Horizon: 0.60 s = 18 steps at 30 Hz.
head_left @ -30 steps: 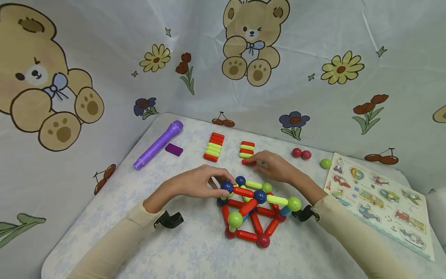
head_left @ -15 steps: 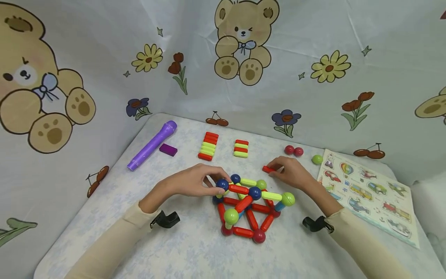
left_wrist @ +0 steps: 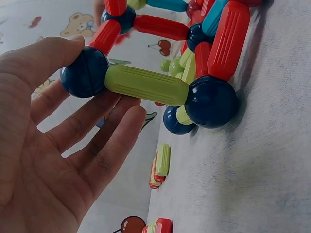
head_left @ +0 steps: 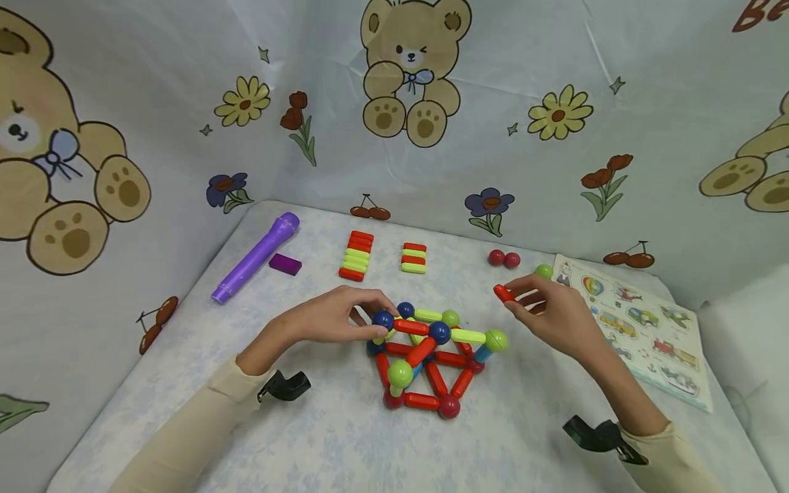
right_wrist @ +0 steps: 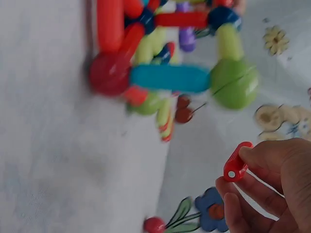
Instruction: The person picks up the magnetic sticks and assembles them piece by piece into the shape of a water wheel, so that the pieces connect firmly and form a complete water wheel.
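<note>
A frame of magnetic rods and balls (head_left: pixel 434 370) stands on the table, with red balls at its base and blue and green balls higher up. My left hand (head_left: pixel 335 316) pinches the blue ball (left_wrist: pixel 85 72) at its upper left corner, thumb on one side and fingers behind. A lime rod (left_wrist: pixel 146 84) runs from that ball down to a lower blue ball (left_wrist: pixel 212 102). To the right of the frame my right hand (head_left: pixel 564 315) pinches a short red magnetic rod (head_left: pixel 503 293) between thumb and fingers, raised over the table. The rod's pale round end shows in the right wrist view.
Behind the frame lie two rows of red and lime rods (head_left: pixel 355 255) (head_left: pixel 414 258). Two red balls (head_left: pixel 504 259) and a green ball (head_left: pixel 544 271) lie at the back right, beside a picture board (head_left: pixel 647 322). A purple toy microphone (head_left: pixel 255 259) and a purple block (head_left: pixel 285 264) lie left.
My right hand has taken the red rod from the front of the shorter row and carried it right and up off the table. The left hand keeps its hold on the blue ball.
</note>
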{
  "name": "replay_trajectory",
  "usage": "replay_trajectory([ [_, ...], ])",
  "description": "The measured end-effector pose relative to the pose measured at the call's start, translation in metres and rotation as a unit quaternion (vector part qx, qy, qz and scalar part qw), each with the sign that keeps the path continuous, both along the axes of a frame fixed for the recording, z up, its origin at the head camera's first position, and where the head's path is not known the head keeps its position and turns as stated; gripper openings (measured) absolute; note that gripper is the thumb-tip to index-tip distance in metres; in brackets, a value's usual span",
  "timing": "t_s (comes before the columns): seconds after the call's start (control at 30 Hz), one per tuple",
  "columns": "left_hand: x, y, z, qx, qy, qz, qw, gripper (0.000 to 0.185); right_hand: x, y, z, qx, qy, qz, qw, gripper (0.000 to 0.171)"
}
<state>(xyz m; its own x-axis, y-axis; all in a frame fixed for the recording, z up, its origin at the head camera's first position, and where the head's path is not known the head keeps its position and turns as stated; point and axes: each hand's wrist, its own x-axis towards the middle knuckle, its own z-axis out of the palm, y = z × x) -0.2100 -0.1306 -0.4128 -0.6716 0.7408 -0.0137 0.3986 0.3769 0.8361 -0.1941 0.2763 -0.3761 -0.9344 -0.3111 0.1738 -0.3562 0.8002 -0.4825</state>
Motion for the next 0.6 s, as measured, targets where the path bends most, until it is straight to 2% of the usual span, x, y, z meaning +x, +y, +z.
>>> replay_trajectory([
  [0.1,0.000,0.000,0.000,0.004,0.001,-0.002,1.0000,0.034,0.022,-0.010,0.016,-0.023,0.011,0.003,1.000,0.031],
  [0.23,-0.001,0.000,-0.001,0.004,0.001,-0.004,1.0000,0.034,0.046,-0.026,0.025,-0.056,0.011,0.021,0.998,0.032],
  [0.4,-0.001,-0.001,-0.001,0.005,0.003,-0.005,1.0000,0.034,0.069,-0.049,0.020,-0.077,-0.039,0.052,0.995,0.023],
  [0.6,-0.001,0.001,0.001,-0.001,0.001,-0.002,1.0000,0.034,0.080,-0.069,0.006,-0.062,-0.106,0.060,0.991,0.021],
])
